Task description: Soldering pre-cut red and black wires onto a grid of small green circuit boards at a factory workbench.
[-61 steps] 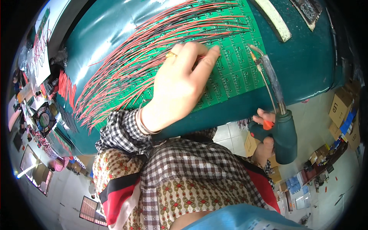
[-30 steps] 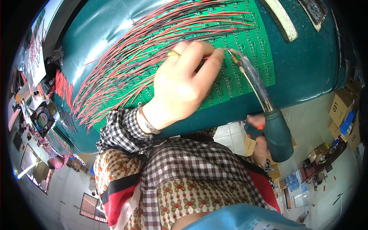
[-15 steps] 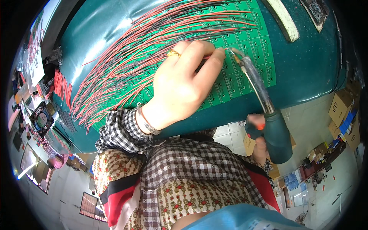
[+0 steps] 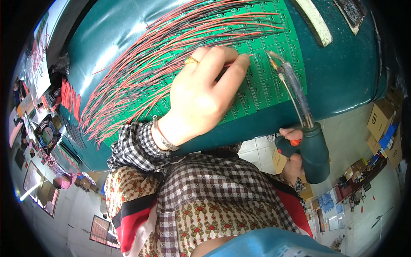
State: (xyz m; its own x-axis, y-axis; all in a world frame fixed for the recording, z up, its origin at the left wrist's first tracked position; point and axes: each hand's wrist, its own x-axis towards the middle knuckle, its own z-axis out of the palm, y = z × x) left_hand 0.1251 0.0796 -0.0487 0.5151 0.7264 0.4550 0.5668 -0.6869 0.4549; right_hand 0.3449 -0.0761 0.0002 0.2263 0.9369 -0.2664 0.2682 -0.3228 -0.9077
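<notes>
My left hand (image 4: 201, 96) rests on a sheet of green circuit boards (image 4: 280, 88), its thumb and forefinger pinched together on a thin red wire. Many red and black wires (image 4: 128, 77) fan out to the left from beneath and beyond this hand. In my right hand (image 4: 293, 167) is a soldering gun (image 4: 314, 154) with a dark green handle, gripped with the fingers at its trigger side. Its metal tip and feed tube (image 4: 276, 64) point up at the board, just right of my left fingertips. Whether the tip touches the board I cannot tell.
The sheet lies on a dark green tabletop (image 4: 338, 77). A pale curved bar (image 4: 314, 21) and a dark, stained plate (image 4: 352, 15) lie at the far right. A small black fan (image 4: 47, 133) and a bundle of red wires (image 4: 70, 98) are at the left. Cardboard boxes (image 4: 381, 118) stand beyond the right edge.
The soldering gun's tip has moved right, away from my left fingertips. My left hand has shifted very slightly left.
</notes>
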